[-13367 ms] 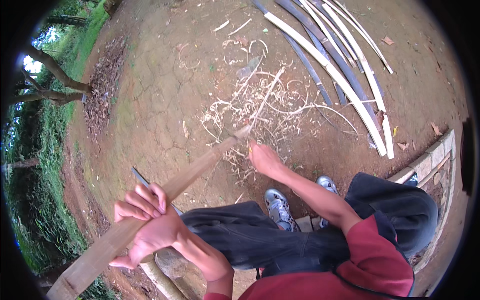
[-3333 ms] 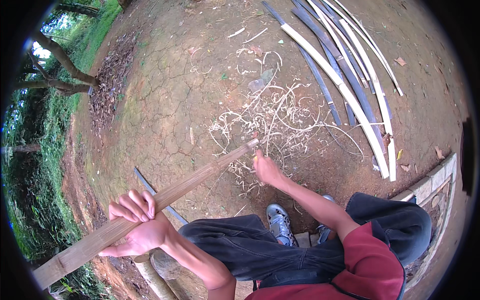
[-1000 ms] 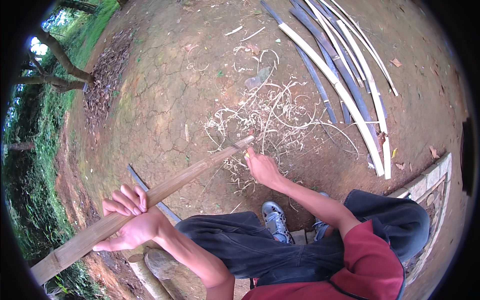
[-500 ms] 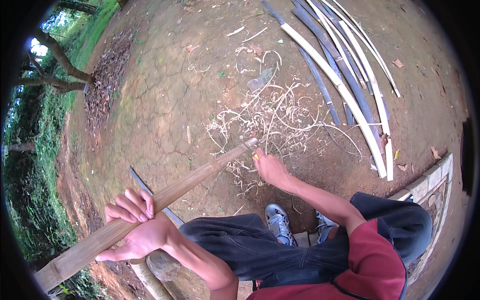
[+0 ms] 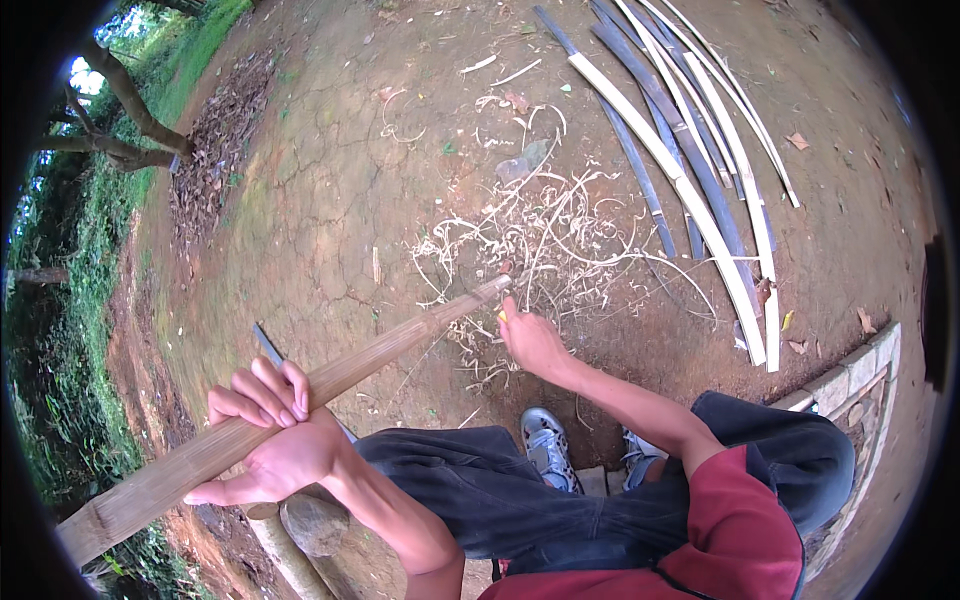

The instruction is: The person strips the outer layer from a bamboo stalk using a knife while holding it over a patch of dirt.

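Note:
A long split bamboo piece (image 5: 385, 350) slants from the lower left edge up to the middle of the view. My left hand (image 5: 280, 430) grips it from the near side, with the fingers curled over its top and the thumb stretched out below. At its far tip is my right hand (image 5: 535, 342), closed around a small tool with a bit of yellow handle (image 5: 503, 316) showing. Most of that tool is hidden by the fingers, so its kind is unclear. Beneath the tip, pale curled bamboo shavings (image 5: 590, 225) cover the ground.
Several bamboo strips (image 5: 690, 195), some pale and some dark, lie at the upper right. A low brick edging (image 5: 850, 375) runs along the right. Near my left forearm are a cut log (image 5: 285, 550) and a round stone (image 5: 315, 522). My shoes (image 5: 548, 450) stand below the shavings.
My right hand has shifted slightly left and down by the bamboo's tip. My left hand keeps its hold, and the view has moved a little.

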